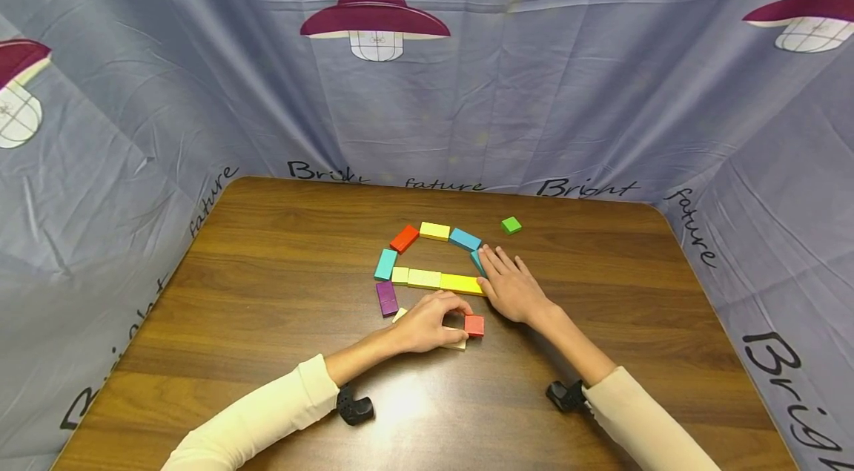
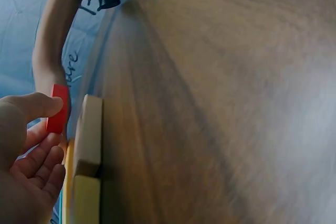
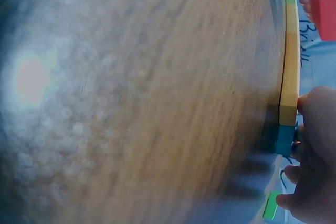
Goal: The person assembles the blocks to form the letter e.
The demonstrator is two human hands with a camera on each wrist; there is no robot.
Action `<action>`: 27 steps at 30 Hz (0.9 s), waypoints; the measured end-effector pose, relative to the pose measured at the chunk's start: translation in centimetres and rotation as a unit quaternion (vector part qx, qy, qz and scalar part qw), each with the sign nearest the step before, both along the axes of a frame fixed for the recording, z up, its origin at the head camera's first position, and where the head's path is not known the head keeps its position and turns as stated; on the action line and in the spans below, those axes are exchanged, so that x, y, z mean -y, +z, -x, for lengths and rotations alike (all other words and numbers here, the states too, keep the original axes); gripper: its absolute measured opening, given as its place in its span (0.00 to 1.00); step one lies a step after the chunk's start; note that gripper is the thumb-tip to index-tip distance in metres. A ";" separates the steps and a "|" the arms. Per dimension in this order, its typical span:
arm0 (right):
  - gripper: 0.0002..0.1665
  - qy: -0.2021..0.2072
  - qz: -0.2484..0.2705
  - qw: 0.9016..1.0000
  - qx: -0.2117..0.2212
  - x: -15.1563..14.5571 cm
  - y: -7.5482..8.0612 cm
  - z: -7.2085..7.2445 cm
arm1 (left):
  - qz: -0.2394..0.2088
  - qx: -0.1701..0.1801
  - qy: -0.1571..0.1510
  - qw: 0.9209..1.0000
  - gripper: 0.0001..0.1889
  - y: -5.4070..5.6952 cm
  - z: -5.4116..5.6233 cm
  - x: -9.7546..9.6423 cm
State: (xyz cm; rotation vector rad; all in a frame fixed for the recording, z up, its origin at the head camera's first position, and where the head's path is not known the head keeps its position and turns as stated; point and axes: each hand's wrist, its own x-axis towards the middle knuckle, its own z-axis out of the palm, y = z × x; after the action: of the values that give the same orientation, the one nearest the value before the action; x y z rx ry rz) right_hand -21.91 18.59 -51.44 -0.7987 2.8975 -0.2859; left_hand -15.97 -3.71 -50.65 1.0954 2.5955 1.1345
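Note:
A red square block [image 1: 474, 325] is pinched between the thumb and fingers of my left hand [image 1: 427, 323]; the left wrist view shows the same red block [image 2: 58, 108] at the fingertips. Under that hand lie cream blocks [image 1: 457, 344], partly covered. My right hand [image 1: 514, 289] rests with extended fingers at the right end of a yellow row, touching the long yellow block [image 1: 462, 284] and a teal block [image 1: 477, 261] that it partly hides. Left of that block, a pale yellow block [image 1: 424, 278] and a smaller pale one [image 1: 399, 275] continue the row.
An arch of blocks curves above the row: a teal block [image 1: 385, 264], red block [image 1: 404, 239], yellow block [image 1: 435, 231] and blue block [image 1: 465, 239]. A purple block [image 1: 387, 299] lies lower left. One green block [image 1: 511, 225] sits apart, upper right, on the wooden table [image 1: 280, 271].

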 end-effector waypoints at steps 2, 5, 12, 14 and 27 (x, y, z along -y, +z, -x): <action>0.37 0.000 0.001 1.000 0.000 0.0 -0.1 0.0 | 0.007 0.006 -0.003 1.000 0.14 -0.2 -0.2 -0.2; 0.37 -0.001 0.000 1.000 0.000 0.0 -0.1 0.0 | 0.013 0.003 -0.011 1.000 0.15 -0.4 -0.4 -0.4; 0.37 -0.001 0.002 1.000 0.004 0.0 -0.1 0.0 | 0.015 -0.014 -0.020 1.000 0.15 -1.1 -0.6 -0.5; 0.37 0.000 0.002 1.000 0.003 0.0 -0.1 0.0 | 0.019 -0.016 -0.019 1.000 0.15 -1.1 -0.6 -0.5; 0.37 0.000 0.007 1.000 0.001 0.0 0.0 0.0 | 0.085 -0.025 -0.011 0.996 0.14 -1.0 -1.1 -0.6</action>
State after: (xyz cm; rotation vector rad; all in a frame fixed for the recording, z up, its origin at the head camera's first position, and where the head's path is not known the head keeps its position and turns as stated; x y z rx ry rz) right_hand -21.87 18.58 -51.48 -0.7993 2.8968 -0.3080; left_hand -14.90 -3.09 -51.68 1.1259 2.6530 0.8732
